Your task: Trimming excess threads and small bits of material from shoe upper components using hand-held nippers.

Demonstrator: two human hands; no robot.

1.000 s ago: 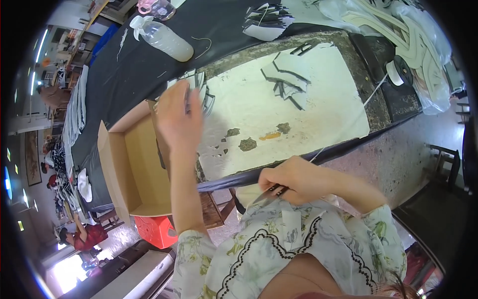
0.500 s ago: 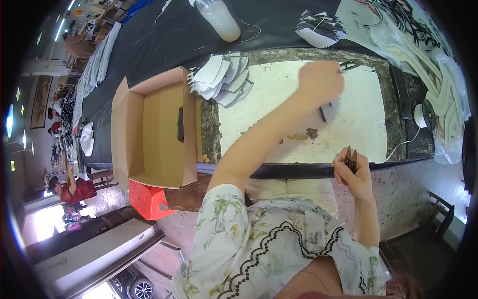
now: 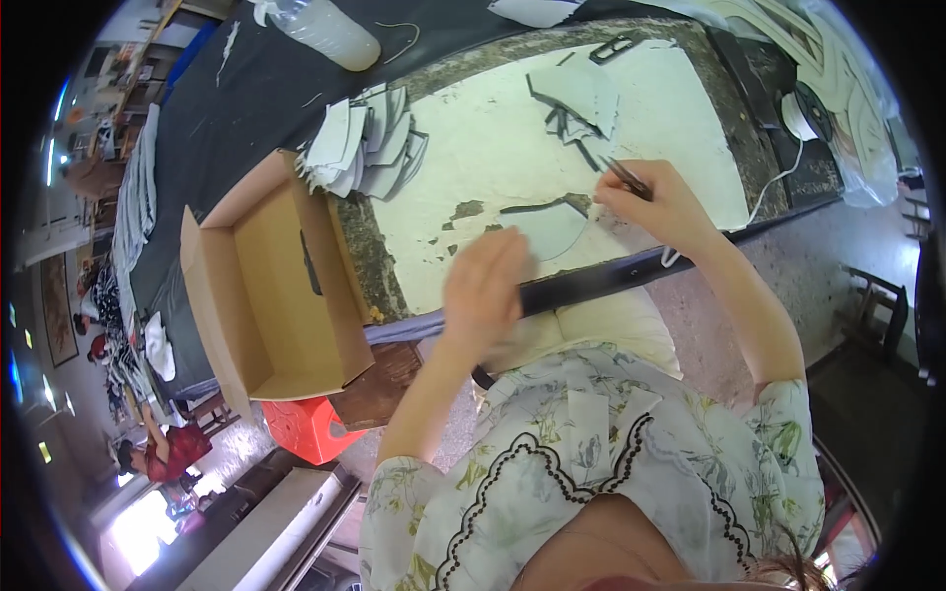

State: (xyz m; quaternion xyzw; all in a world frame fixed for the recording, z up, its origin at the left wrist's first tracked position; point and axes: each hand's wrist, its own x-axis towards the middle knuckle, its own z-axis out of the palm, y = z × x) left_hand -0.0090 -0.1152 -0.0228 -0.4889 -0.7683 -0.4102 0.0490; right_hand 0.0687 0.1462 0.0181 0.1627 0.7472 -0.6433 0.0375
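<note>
A light grey, curved cut piece (image 3: pixel 554 230) with a dark strip along its upper edge is between my hands, just above the worktop. My left hand (image 3: pixel 486 294), a little blurred, has its fingertips closed at the piece's left edge. In my right hand (image 3: pixel 658 205) is a pair of dark thread snips (image 3: pixel 629 180), blades pointing up and left. The fingertips of that hand are close to the piece's right end; whether they touch it I cannot tell. Beyond lies a small pile of similar grey pieces (image 3: pixel 576 97) with dark strips.
An open cardboard box (image 3: pixel 286 295) stands at the left, beside a fanned stack of grey pieces (image 3: pixel 360 143). At the back are a plastic bottle (image 3: pixel 330 34) and a dark clip-like tool (image 3: pixel 613 49). A thread spool (image 3: pixel 803 116) stands right; a red stool (image 3: pixel 301 430) is below the box.
My left hand has come back from the far pile toward the near edge, now at a grey piece. My right hand has moved up over the worktop with the snips. The view has turned.
</note>
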